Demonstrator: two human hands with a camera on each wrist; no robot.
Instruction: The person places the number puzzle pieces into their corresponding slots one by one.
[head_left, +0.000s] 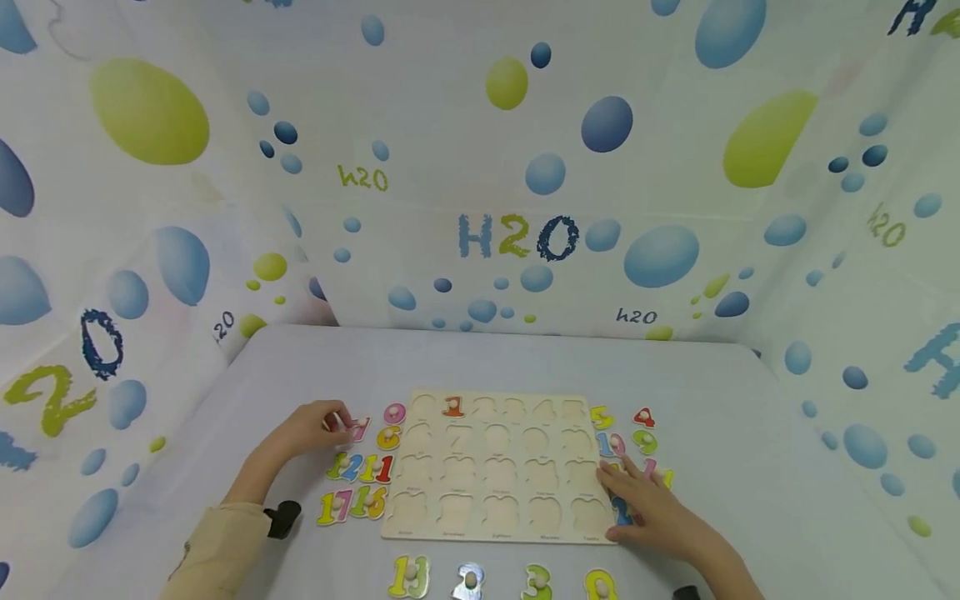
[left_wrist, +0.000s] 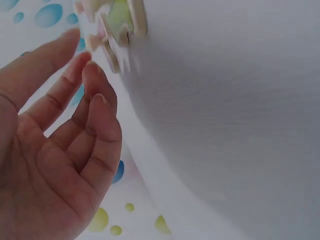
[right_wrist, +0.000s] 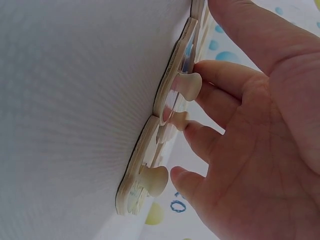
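A wooden number puzzle board [head_left: 519, 467] lies on the white table, a red number 1 piece [head_left: 453, 407] in its top row. My left hand [head_left: 318, 427] is beside the pink number piece [head_left: 361, 428] left of the board. In the left wrist view its fingers are loosely bent, thumb apart from them, fingertips near a pale knob [left_wrist: 92, 42]; nothing shows gripped. My right hand [head_left: 660, 512] reaches over the board's right edge, partly covering a blue number piece [head_left: 621, 510] and others. Its fingers extend beside knobbed pieces, including a round knob [right_wrist: 189, 86] in the right wrist view.
Left of the board lie several number pieces, including a 12 piece [head_left: 346, 467] and a 17 piece [head_left: 334, 507]. To its right are a red 4 piece [head_left: 643, 417] and a yellow 5 piece [head_left: 602, 417]. A green 3 piece [head_left: 537, 582] lies in a row along the front.
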